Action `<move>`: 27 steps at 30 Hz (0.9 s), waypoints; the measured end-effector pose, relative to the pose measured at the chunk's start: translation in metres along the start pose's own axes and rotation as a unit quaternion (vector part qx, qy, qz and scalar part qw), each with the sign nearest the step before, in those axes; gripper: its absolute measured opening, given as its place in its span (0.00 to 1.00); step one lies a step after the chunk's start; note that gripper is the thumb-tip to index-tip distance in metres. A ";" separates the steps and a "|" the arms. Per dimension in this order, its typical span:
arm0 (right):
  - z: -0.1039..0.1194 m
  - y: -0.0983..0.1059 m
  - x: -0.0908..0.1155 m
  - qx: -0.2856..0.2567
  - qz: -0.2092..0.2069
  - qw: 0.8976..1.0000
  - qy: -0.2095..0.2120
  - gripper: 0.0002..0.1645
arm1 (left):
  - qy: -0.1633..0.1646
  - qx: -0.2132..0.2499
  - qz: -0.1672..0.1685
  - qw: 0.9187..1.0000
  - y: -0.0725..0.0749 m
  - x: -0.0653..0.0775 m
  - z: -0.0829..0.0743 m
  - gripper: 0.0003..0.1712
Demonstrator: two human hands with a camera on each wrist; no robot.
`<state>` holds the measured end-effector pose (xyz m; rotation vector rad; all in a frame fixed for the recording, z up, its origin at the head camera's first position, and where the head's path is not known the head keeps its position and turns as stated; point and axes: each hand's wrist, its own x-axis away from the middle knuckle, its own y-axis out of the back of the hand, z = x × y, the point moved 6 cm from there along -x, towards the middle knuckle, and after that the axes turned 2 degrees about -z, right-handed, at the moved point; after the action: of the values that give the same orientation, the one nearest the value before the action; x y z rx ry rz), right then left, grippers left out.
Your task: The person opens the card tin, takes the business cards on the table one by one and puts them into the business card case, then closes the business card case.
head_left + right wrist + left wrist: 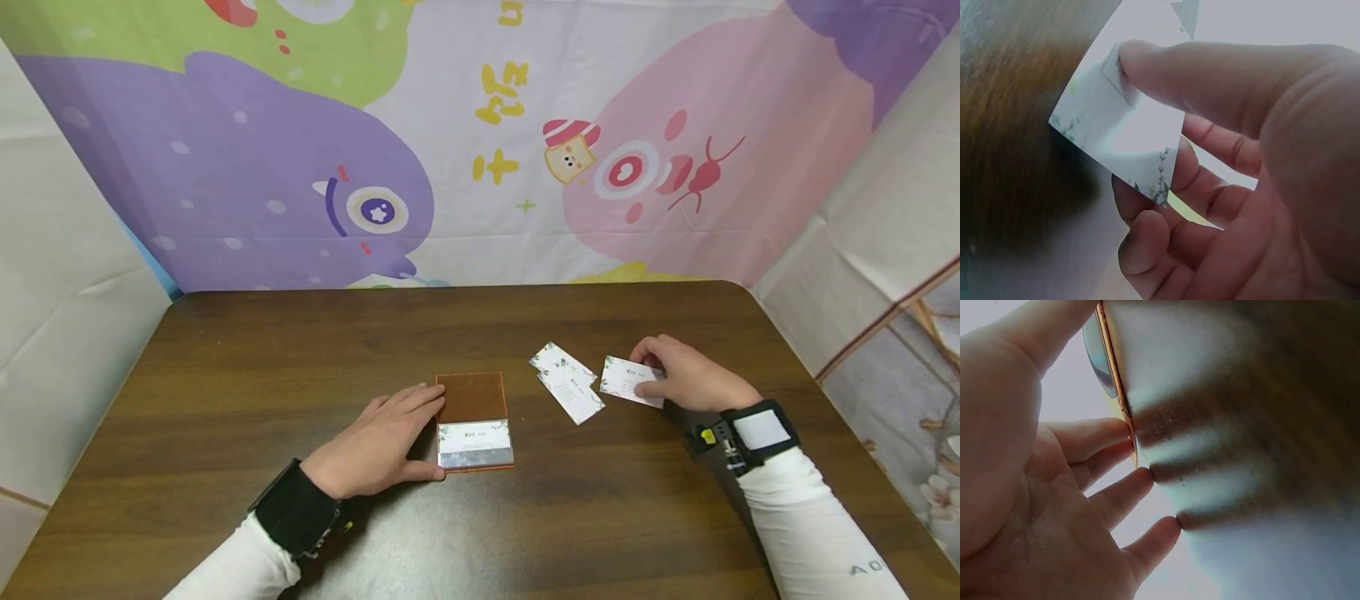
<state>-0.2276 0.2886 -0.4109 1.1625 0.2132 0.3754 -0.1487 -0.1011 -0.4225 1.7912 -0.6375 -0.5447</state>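
Note:
In the head view an open brown card holder (472, 397) lies on the table, with a white card (476, 436) in its lower half. My left hand (384, 441) rests at the holder's left edge, fingers fairly straight and thumb at the lower corner. The left wrist view shows fingertips touching the holder's edge (1124, 406) and the tabletop. Off to the right, my right hand (693, 372) pinches a white business card (624, 379) between thumb and fingers. Leaf prints mark the corners of this card (1116, 119) in the right wrist view.
Two more white cards (570, 392) overlap on the brown wooden table (315, 350), between the holder and my right hand. A cartoon-printed cloth (480, 233) hangs behind the table's far edge, with pale cloth walls on both sides.

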 end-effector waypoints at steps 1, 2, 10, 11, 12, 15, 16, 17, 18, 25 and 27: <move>0.000 0.000 0.000 -0.001 -0.002 1.000 0.001 0.19 | -0.001 0.000 -0.001 1.000 0.000 0.000 0.000 0.54; 0.000 0.001 -0.001 -0.003 -0.004 1.000 0.000 0.18 | -0.001 0.000 -0.001 1.000 -0.001 0.000 0.000 0.54; 0.005 0.005 -0.001 -0.027 -0.015 1.000 -0.004 0.10 | -0.004 -0.003 -0.006 1.000 0.000 0.000 -0.001 0.54; 0.006 0.006 -0.001 -0.029 -0.017 0.999 -0.004 0.09 | -0.005 -0.003 -0.007 1.000 0.000 0.000 -0.001 0.54; 0.007 0.007 -0.001 -0.029 -0.019 0.999 -0.005 0.09 | -0.006 -0.003 -0.009 1.000 0.000 0.000 -0.001 0.54; 0.012 0.010 -0.001 -0.029 -0.026 0.999 -0.006 0.09 | -0.008 -0.004 -0.011 1.000 0.000 0.000 -0.002 0.53; 0.014 0.011 -0.002 -0.029 -0.028 0.999 -0.005 0.09 | -0.009 -0.003 -0.011 1.000 0.001 0.000 -0.002 0.53; 0.016 0.013 -0.002 -0.029 -0.030 0.999 -0.004 0.09 | -0.009 -0.003 -0.011 1.000 0.001 0.000 -0.002 0.53; 0.018 0.013 -0.002 -0.029 -0.032 0.999 -0.002 0.10 | -0.009 -0.002 -0.011 1.000 0.001 0.000 -0.002 0.53; 0.036 0.019 -0.006 -0.046 -0.034 0.998 0.014 0.10 | -0.008 0.000 -0.009 1.000 0.002 0.000 -0.002 0.53; 0.042 0.019 -0.008 -0.051 -0.035 0.998 0.019 0.10 | -0.007 0.000 -0.008 1.000 0.002 0.000 -0.001 0.53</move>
<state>-0.2238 0.2562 -0.3773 1.0456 0.2648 0.3441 -0.1479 -0.1007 -0.4204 1.7954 -0.6350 -0.5686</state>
